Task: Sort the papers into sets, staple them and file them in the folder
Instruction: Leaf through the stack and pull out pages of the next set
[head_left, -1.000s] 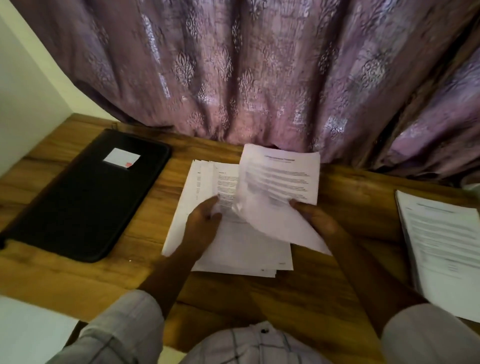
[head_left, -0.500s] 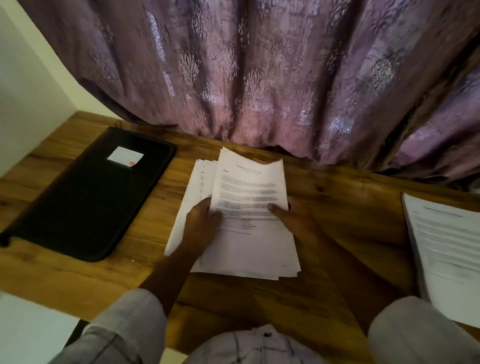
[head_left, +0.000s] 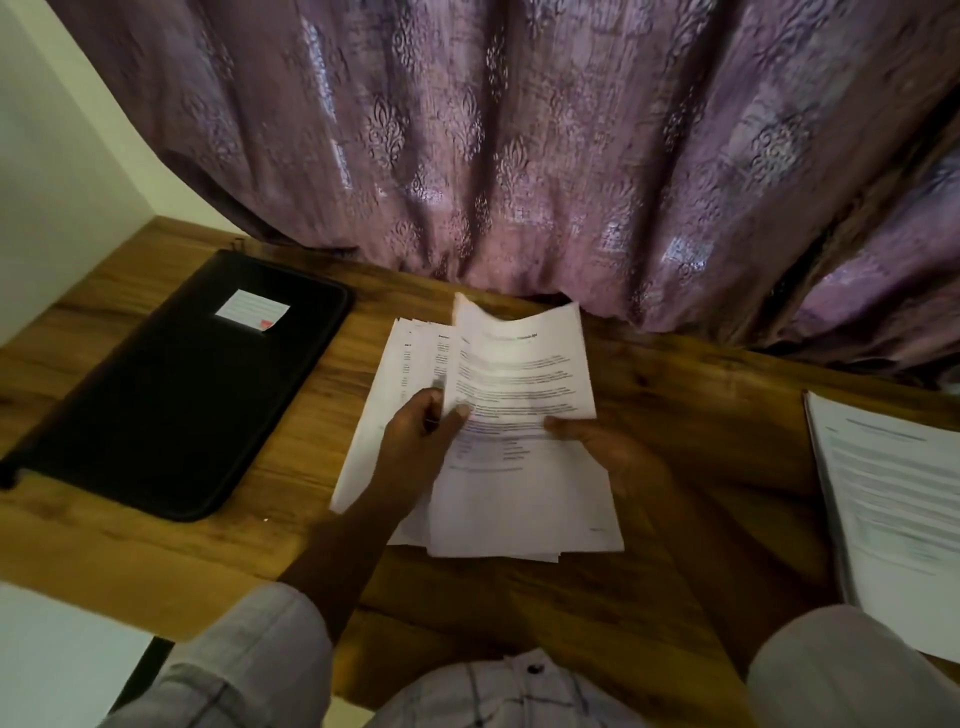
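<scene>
A loose stack of printed white papers (head_left: 519, 519) lies in the middle of the wooden table (head_left: 701, 415). Its top sheet (head_left: 524, 364) is lifted and curled up at the far end. My left hand (head_left: 421, 441) pinches that sheet at its left edge with the thumb on top. My right hand (head_left: 608, 447) holds the same sheet at its right edge. A closed black zip folder (head_left: 171, 395) with a small white label lies flat to the left. A second pile of printed papers (head_left: 893, 509) rests at the right edge of the table.
A purple patterned curtain (head_left: 519, 156) hangs along the back of the table. A white wall (head_left: 47, 156) bounds the left side. A white surface (head_left: 52, 660) shows at the lower left, below the table's front edge.
A second ago the right hand held a sheet raised to the right. It came down onto the stack, and now both hands lift the top sheet, curling its far end upward.
</scene>
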